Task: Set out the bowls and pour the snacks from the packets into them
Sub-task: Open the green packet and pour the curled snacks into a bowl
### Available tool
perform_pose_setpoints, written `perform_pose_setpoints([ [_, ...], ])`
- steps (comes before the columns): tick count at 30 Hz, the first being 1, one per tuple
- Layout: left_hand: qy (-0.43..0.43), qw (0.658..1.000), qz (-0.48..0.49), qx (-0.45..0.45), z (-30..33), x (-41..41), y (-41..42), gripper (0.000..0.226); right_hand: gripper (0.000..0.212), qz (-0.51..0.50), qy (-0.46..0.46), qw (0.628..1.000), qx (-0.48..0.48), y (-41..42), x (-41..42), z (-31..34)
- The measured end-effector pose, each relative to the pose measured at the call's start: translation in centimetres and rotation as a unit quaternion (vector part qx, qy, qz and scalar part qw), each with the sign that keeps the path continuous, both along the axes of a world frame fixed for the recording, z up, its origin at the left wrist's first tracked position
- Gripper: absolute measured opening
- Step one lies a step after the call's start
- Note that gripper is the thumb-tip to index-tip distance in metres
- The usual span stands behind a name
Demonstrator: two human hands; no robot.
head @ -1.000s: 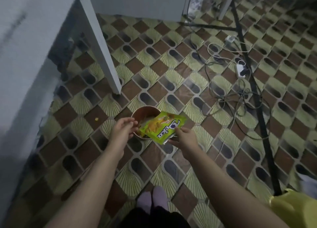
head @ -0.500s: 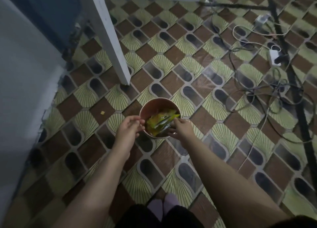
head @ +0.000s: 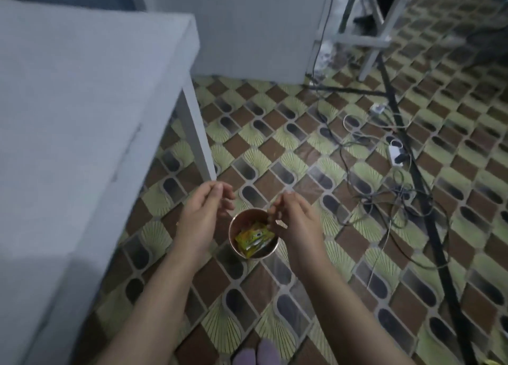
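The packet [head: 254, 239] lies in the bowl [head: 235, 248], below both hands' fingers [head: 220, 197].

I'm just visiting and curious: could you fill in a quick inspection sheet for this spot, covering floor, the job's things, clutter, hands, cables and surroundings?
Surface: patterned floor in brown, green and grey; bowl stands on it.
Job's things: copper bowl with a crumpled yellow packet lying inside.
Clutter: nothing seen besides the cables.
Hands: left hand and right hand above the bowl, fingers loosely curled, no grip on anything.
Cables: tangled cables and a white power strip on the floor to the right.
Surroundings: white table at left, white metal frame at back.
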State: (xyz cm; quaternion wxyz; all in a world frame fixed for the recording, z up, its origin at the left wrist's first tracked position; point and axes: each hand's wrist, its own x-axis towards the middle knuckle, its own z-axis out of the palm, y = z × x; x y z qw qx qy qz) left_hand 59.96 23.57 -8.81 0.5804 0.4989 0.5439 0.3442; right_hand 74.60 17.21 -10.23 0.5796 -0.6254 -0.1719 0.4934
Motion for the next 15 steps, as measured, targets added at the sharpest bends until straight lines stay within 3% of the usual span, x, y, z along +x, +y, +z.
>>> perform_pose_setpoints([
  [7, -0.009, 0.989, 0.098, 0.110, 13.8, -7.0, -2.9, 0.029, 0.030, 0.147, -0.012, 0.979, 0.139, 0.1, -6.3, 15.7],
  [15, 0.029, 0.944, 0.279, 0.174, 19.1, -17.4, -12.7, 0.033, 0.037, 0.366, -0.022, 0.903, 0.222, -2.9, -17.0, 21.0],
])
